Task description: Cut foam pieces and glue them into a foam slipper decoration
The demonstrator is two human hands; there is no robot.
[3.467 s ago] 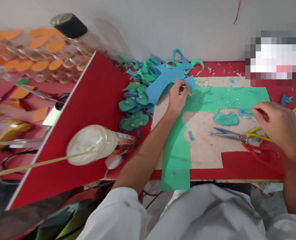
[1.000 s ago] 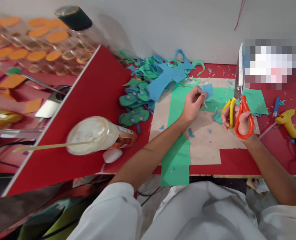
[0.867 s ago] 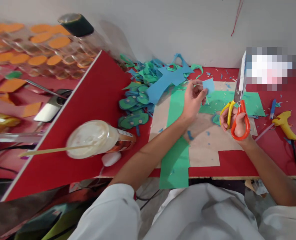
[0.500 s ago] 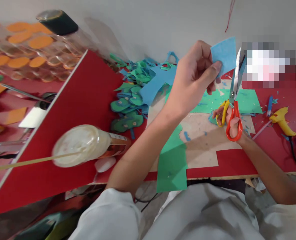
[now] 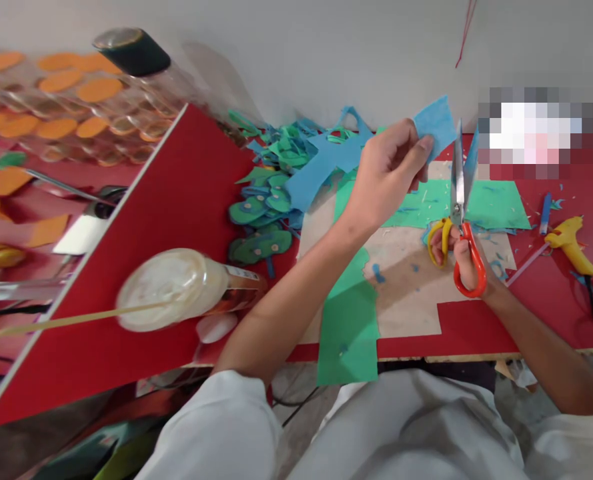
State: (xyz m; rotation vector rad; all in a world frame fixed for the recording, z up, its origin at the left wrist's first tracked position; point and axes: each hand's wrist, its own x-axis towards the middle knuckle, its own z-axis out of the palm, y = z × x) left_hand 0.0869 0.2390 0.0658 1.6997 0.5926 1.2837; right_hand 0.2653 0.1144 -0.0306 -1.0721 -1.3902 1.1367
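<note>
My left hand (image 5: 383, 175) is raised above the table and pinches a small blue paper square (image 5: 436, 125) between thumb and fingers. My right hand (image 5: 459, 252) grips the scissors (image 5: 460, 220) by their yellow and red handles, blades pointing up beside the right edge of the blue square. A second bit of blue shows just right of the blades. Below lie a green paper sheet (image 5: 351, 313) and a brown board (image 5: 411, 293) strewn with small paper scraps.
A pile of blue and green cutouts (image 5: 276, 193) lies at the back left of the board. A yellow glue gun (image 5: 573, 243) rests at the right. A tilted red board (image 5: 141, 267) carries a glue jar (image 5: 181, 288) with a stick. Clear tubes of orange discs (image 5: 66, 113) stand far left.
My left hand has come down a little with the blue square. The scissors have swung upright, their blades now against the square's right edge.
</note>
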